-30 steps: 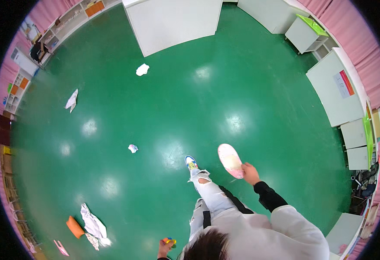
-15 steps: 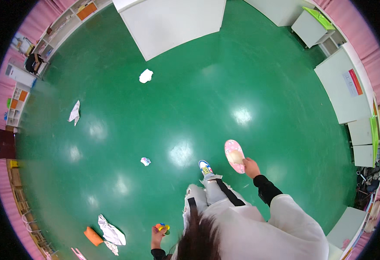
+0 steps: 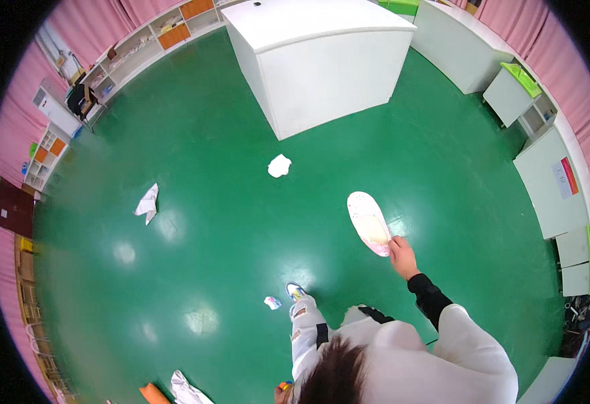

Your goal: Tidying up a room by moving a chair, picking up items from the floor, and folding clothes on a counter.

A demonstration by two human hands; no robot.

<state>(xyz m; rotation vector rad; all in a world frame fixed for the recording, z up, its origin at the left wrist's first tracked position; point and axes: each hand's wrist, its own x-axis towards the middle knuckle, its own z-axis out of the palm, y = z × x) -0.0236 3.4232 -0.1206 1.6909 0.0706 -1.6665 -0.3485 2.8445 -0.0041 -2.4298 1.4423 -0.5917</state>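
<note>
My right hand (image 3: 403,257) grips a pale pink slipper (image 3: 361,209) by its heel end and holds it out above the green floor. At the lower edge, my left hand (image 3: 280,396) is closed around a small multicoloured object (image 3: 285,386); only a bit of it shows, partly hidden by the hair and the frame's edge. A small crumpled white piece with coloured patches (image 3: 272,303) lies on the floor beside my shoe (image 3: 295,291). Farther ahead lies a crumpled white piece (image 3: 279,165), and a white folded one (image 3: 147,203) is off to the left.
A large white counter (image 3: 328,81) stands ahead. White cabinets (image 3: 547,188) line the right side, low shelves (image 3: 136,57) the far left. An orange item (image 3: 153,393) and a white cloth (image 3: 186,389) lie at the lower left. A dark chair (image 3: 81,101) stands by the shelves.
The view has shifted forward, so the counter and floor pieces sit lower in it. My other foot now leads. My right hand still holds the slipper; my left hand has dropped mostly out of view.
</note>
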